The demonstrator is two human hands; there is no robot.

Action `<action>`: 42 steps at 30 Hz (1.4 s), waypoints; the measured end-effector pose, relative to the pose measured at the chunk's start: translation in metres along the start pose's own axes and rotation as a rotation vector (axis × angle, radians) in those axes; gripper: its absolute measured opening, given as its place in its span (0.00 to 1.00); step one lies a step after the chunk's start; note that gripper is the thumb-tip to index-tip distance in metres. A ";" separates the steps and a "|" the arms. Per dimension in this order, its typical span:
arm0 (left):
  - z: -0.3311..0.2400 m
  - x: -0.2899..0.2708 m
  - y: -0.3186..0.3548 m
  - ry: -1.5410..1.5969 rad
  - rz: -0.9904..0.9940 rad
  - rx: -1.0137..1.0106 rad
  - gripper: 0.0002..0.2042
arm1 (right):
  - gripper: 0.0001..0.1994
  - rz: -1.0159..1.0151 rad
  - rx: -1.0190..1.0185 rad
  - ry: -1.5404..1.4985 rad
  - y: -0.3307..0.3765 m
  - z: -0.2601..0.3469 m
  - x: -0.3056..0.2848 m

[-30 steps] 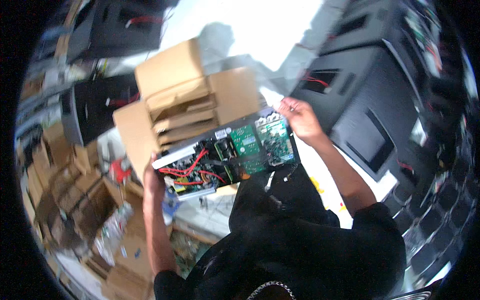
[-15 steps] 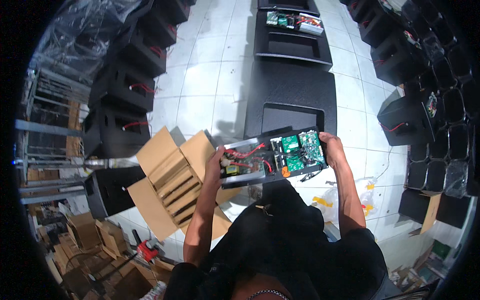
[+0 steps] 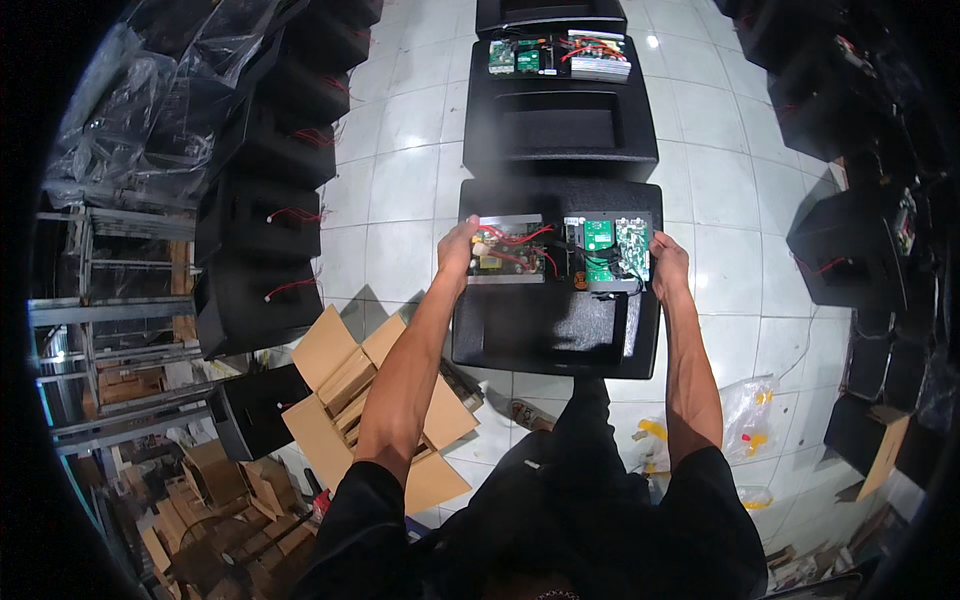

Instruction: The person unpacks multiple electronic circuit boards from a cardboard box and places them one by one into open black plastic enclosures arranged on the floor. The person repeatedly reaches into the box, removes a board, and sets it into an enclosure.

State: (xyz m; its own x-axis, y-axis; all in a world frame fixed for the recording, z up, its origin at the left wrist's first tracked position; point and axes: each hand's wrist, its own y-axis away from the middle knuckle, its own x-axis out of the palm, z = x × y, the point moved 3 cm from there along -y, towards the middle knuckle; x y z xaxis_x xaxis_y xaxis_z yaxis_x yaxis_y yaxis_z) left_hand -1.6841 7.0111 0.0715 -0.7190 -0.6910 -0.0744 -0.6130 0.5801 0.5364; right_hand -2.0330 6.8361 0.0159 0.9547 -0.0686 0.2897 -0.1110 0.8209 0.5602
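Note:
My left hand (image 3: 461, 250) grips the left end of a circuit board panel (image 3: 557, 262), and my right hand (image 3: 670, 264) grips its right end. Green boards, black cables, red wires and silver metal rails show on the panel's upper face. Beneath it stands a black textured speaker cabinet (image 3: 490, 345) with a rectangular recess in its near half. The panel covers the cabinet's far half; whether it rests there or hovers just above, I cannot tell. My fingers' undersides are hidden beneath the panel's ends.
Farther ahead, another black cabinet (image 3: 560, 150) carries a similar panel (image 3: 600, 55). An opened cardboard box (image 3: 330, 430) with dividers stands at my left. Rows of black cabinets (image 3: 260, 300) with red wires line both sides. Plastic wrap with yellow tape (image 3: 750, 410) lies at right.
Both hands have carried the panel forward, away from my body, from in front of the cabinet to over its far half. My view has shifted forward too.

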 end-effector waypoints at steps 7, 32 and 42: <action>0.015 0.006 -0.036 -0.022 -0.119 0.021 0.28 | 0.18 -0.024 0.044 0.026 -0.026 -0.020 -0.004; 0.343 -0.313 0.263 0.020 -0.771 -0.280 0.22 | 0.17 0.458 -0.812 0.239 0.217 0.066 0.364; 0.355 -0.390 0.297 0.306 -0.942 -0.437 0.16 | 0.25 1.680 -1.777 -0.334 0.601 0.125 0.516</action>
State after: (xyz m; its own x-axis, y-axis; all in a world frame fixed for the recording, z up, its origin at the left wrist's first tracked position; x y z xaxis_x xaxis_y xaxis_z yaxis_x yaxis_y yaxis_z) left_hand -1.7019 7.6064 -0.0390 0.1294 -0.8921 -0.4330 -0.6627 -0.4026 0.6315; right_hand -1.6418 7.2228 0.5990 0.2866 0.9286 -0.2358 0.0130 -0.2498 -0.9682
